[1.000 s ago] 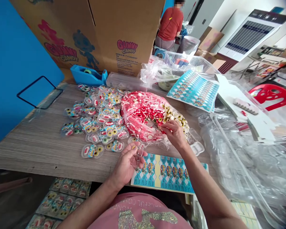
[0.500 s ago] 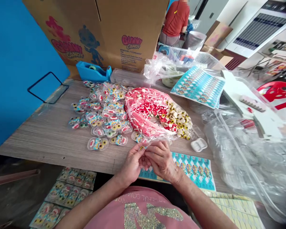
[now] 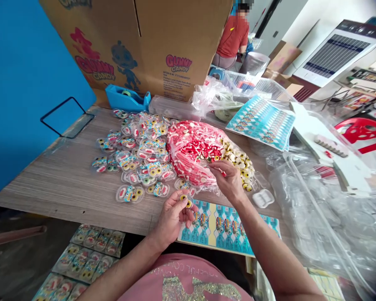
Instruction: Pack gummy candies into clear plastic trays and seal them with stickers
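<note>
My left hand [image 3: 172,215] holds a small clear plastic candy case [image 3: 187,201] between thumb and fingers, with yellow eye-shaped gummies showing in it. Over the near side of the open bag of red and white gummies [image 3: 191,131] is my right hand [image 3: 228,177], its thumb and fingertips drawn together; anything between them is too small to make out. Yellow eye gummies [image 3: 238,161] fill the bag's right end. Below both hands lies a sheet of blue stickers [image 3: 222,225]. Filled, labelled candy cases [image 3: 150,146] are heaped left of the bag.
A blue tape dispenser [image 3: 125,98] stands before a large cardboard box [image 3: 150,46]. Another sticker sheet stack [image 3: 263,121] lies at the back right. An empty white case [image 3: 263,198] sits near clear plastic packaging [image 3: 313,213]. A person in red [image 3: 233,35] is behind.
My right hand has left my left hand and moved up and forward to the gummy bag. My left hand has moved slightly left and down, keeping the candy case. The view has shifted slightly.
</note>
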`<state>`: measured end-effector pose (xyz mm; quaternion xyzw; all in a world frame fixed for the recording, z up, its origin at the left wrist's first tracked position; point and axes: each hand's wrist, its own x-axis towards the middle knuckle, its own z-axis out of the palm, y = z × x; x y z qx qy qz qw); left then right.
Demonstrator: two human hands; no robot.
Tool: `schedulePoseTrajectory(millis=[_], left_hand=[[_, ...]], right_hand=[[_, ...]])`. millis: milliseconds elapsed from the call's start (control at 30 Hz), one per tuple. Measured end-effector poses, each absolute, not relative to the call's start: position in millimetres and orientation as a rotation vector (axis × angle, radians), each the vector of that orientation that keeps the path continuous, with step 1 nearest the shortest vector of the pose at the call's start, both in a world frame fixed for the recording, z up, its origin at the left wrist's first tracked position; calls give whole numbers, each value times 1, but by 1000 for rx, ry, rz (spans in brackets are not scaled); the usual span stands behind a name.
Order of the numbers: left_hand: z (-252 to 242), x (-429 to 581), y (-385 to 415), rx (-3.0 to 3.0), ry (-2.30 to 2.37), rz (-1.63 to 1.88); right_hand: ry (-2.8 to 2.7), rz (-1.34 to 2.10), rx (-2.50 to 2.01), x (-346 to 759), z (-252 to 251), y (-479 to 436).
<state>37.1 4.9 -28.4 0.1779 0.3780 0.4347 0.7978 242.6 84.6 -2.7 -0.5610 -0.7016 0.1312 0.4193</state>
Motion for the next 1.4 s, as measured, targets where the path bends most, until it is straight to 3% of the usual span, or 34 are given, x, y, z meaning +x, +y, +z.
schedulePoseTrajectory(millis=[233,467,633,800,1033,1200,1400], left_hand=[[-25,34,12,303,749,936],[-22,29,25,188,687,933],[-15,30,28,133,685,954],[-17,41,25,23,662,1091],[-20,48,11,19,771,1124],[-23,42,-5,64,831,1120],[-18,32,-7,211,890,1052]], right_hand=[[-2134,499,-1587,227,-11,161],[-2080,383,-1668,216,-24,167],[-1870,252,-1416,214,4,120],[-1904,738,-1209,182,21,39],[-2236,129,-1366,158,-7,-7],[-2267,24,-1424,161,-16,-21],[-2167,499,-1228,183,-10,-33]])
